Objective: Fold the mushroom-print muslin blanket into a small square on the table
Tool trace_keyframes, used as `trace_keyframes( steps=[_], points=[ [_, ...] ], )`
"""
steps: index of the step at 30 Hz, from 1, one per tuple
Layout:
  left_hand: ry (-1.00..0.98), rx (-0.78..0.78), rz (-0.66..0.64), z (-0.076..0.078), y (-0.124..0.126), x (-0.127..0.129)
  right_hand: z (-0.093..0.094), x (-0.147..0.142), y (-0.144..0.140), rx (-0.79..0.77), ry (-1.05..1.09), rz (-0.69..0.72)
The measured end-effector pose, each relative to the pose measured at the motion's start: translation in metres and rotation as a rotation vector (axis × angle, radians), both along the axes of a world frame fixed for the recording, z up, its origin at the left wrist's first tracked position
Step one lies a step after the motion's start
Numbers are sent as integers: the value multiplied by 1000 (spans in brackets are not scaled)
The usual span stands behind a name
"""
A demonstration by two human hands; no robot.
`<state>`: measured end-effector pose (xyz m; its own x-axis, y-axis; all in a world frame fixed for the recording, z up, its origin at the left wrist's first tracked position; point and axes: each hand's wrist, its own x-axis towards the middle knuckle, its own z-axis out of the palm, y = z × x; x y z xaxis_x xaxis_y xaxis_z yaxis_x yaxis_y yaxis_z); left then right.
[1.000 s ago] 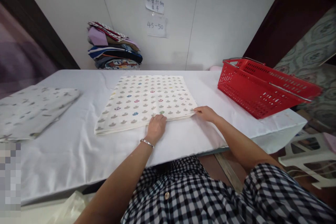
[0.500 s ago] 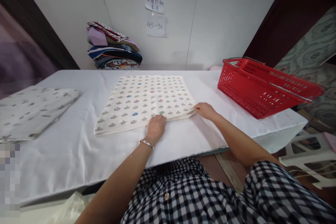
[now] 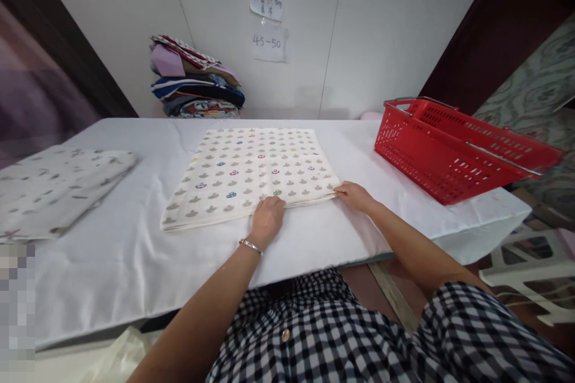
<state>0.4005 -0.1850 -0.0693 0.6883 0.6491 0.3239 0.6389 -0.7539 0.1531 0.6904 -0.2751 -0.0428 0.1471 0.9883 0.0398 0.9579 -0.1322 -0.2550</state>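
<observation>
Pinching the patterned cloth by its near right corner on the worktop, our right hand could skew its layers through uneven pulling; our left hand touches the near edge, grip unclear.

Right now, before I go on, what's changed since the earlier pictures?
Since half a second ago, the right hand has come down slightly at the near right corner of the patterned cloth, whose edge there lies flatter. No new hold or release shows. The left hand stays on the near edge; the red basket stands as before.
</observation>
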Motion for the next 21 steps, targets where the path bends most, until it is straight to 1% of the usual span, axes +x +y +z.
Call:
trace_keyframes(
  steps=[2,5,8,12,14,16,21],
  points=[
    [-2,3,2,0,0,0,-3,0,-2,10,73,-9],
    [-6,-6,-4,0,0,-1,-7,-1,-3,50,318,-87],
    [-10,-12,-4,0,0,-1,-10,-4,-2,82,594,-207],
    [-6,-15,4,-1,0,0,-8,-7,3,134,823,-423],
    [-6,-10,2,-2,1,0,-7,-7,6,110,906,-526],
    [-13,-4,-4,-2,1,-1,-5,-7,10,56,960,-581],
    [-21,-1,-14,-1,0,-1,0,-9,20,-126,1033,-596]
  ],
)
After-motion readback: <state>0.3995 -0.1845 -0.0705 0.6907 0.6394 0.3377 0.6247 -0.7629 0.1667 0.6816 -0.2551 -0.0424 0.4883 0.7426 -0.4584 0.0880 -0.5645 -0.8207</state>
